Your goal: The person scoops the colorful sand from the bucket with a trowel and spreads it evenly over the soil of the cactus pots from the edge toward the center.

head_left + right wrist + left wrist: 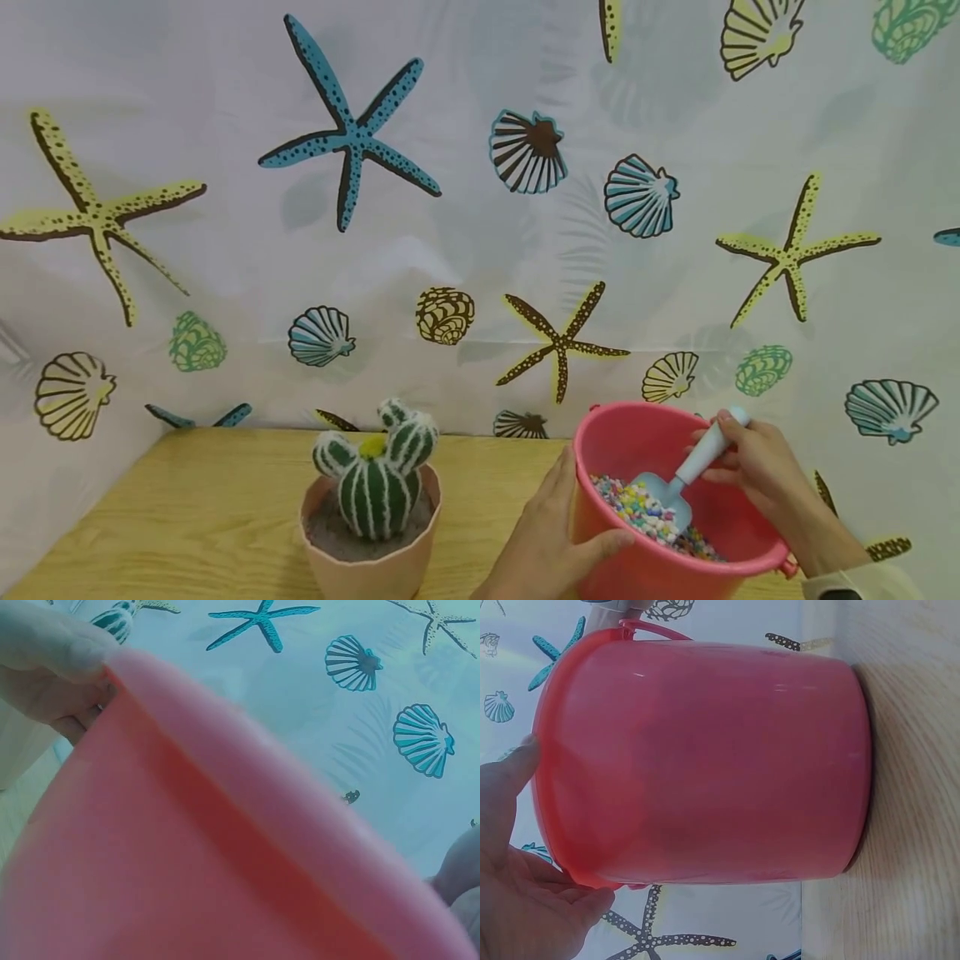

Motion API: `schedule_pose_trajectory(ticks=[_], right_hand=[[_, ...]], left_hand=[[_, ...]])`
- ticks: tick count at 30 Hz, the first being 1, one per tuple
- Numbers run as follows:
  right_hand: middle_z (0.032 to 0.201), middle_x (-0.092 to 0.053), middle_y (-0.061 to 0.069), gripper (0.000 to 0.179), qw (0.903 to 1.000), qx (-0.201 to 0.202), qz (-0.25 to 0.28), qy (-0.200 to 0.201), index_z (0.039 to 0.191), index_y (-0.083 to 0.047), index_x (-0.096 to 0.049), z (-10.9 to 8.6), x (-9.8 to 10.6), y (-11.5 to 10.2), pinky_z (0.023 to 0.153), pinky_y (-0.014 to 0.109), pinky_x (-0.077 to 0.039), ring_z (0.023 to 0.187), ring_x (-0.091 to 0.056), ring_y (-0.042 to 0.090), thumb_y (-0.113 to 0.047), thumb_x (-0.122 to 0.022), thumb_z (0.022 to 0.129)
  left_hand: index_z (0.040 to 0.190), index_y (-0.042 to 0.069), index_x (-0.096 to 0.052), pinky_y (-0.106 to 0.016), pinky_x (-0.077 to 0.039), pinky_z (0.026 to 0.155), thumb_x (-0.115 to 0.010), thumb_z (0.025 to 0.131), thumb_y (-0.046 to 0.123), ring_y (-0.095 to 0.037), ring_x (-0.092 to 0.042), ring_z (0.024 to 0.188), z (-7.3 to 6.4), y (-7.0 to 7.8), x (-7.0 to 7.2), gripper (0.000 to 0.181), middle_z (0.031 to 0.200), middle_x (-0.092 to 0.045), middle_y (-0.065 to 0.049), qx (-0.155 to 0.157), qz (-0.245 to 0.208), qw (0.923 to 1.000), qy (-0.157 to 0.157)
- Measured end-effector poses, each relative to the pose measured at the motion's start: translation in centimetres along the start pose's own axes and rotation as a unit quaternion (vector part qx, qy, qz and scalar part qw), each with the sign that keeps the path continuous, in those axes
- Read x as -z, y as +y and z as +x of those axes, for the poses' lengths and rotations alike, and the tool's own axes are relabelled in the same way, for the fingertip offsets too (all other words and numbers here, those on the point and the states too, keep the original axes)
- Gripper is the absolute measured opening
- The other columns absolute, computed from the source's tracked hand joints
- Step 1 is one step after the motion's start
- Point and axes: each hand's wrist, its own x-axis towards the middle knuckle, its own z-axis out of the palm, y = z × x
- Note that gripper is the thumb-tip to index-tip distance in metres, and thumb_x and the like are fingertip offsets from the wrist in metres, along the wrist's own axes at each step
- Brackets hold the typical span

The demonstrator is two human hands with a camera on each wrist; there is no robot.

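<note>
A pink bucket holds many small coloured beads inside. The right hand grips the light handle of a pale blue toy shovel, whose blade sits tilted among the beads. In the head view the left hand holds the bucket's near left side, its thumb resting on the rim. Thumb and fingers of the left hand spread about the bucket's rim in the left wrist view. The right wrist view mostly shows the bucket's pink wall; the shovel is not visible there.
Left of the bucket, a knitted cactus stands in a peach pot with grey filling. Both containers rest on a wooden table. Behind the table hangs a white cloth printed with starfish and shells.
</note>
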Motion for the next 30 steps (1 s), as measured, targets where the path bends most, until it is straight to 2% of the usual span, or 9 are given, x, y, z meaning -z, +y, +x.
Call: schedule_pose_trajectory(ticks=[7,10,16,19,24,30], right_hand=[[0.096,-0.069,0.002,0.049,0.9992,0.001,0.038,0.009,0.135,0.010,-0.027,0.1,0.3,-0.1,0.069,0.032,-0.059,0.078,-0.069,0.010,-0.028,-0.030,0.105],[0.094,-0.068,0.001,0.043,0.9983,0.009,0.057,0.010,0.128,0.008,-0.031,0.1,0.3,-0.2,0.069,0.031,-0.059,0.078,-0.069,0.008,-0.028,-0.028,0.105],[0.094,-0.064,0.001,0.035,0.9961,0.009,0.084,0.026,0.119,-0.002,-0.035,-0.1,0.4,-0.2,0.072,0.030,-0.059,0.079,-0.069,0.008,-0.032,-0.029,0.104],[0.095,-0.063,0.000,0.035,0.9949,0.010,0.096,0.031,0.120,-0.004,-0.034,-0.2,0.4,0.1,0.075,0.031,-0.058,0.079,-0.069,0.008,-0.035,-0.031,0.103],[0.087,-0.062,-0.007,0.031,0.9925,0.015,0.118,0.027,0.116,-0.007,-0.036,-0.1,0.4,0.1,0.075,0.031,-0.058,0.079,-0.069,0.008,-0.035,-0.032,0.103],[0.086,-0.061,-0.009,0.024,0.9855,0.003,0.167,0.029,0.113,-0.015,-0.037,-0.3,0.6,-0.1,0.077,0.030,-0.058,0.080,-0.066,0.008,-0.036,-0.033,0.101]], left_hand=[[0.154,0.017,-0.012,-0.056,-0.039,0.104,-0.066,0.080,0.058,-0.033,-0.026,0.143,-0.1,0.0,-0.2,0.101,0.158,-0.022,-0.004,-0.011,-0.006,0.9999,0.007],[0.154,0.015,-0.012,-0.057,-0.036,0.105,-0.066,0.081,0.058,-0.033,-0.025,0.143,-0.1,-0.1,-0.1,0.101,0.159,-0.021,-0.005,-0.016,-0.004,0.9998,0.010],[0.155,0.021,-0.011,-0.054,-0.041,0.102,-0.064,0.082,0.057,-0.031,-0.028,0.142,-0.2,0.0,-0.2,0.097,0.158,-0.023,-0.001,-0.032,-0.007,0.9994,0.009],[0.154,0.023,-0.011,-0.054,-0.042,0.102,-0.063,0.083,0.058,-0.030,-0.030,0.141,-0.3,-0.1,-0.3,0.095,0.157,-0.025,0.000,-0.038,-0.007,0.9992,0.009],[0.155,0.022,-0.008,-0.057,-0.036,0.105,-0.062,0.083,0.058,-0.031,-0.027,0.143,-0.5,-0.1,-0.1,0.097,0.158,-0.022,-0.001,-0.032,-0.003,0.9995,0.004],[0.155,0.022,-0.011,-0.057,-0.032,0.108,-0.060,0.085,0.055,-0.031,-0.025,0.144,-0.9,0.1,0.7,0.091,0.159,-0.022,-0.001,-0.039,0.023,0.9989,-0.007]])
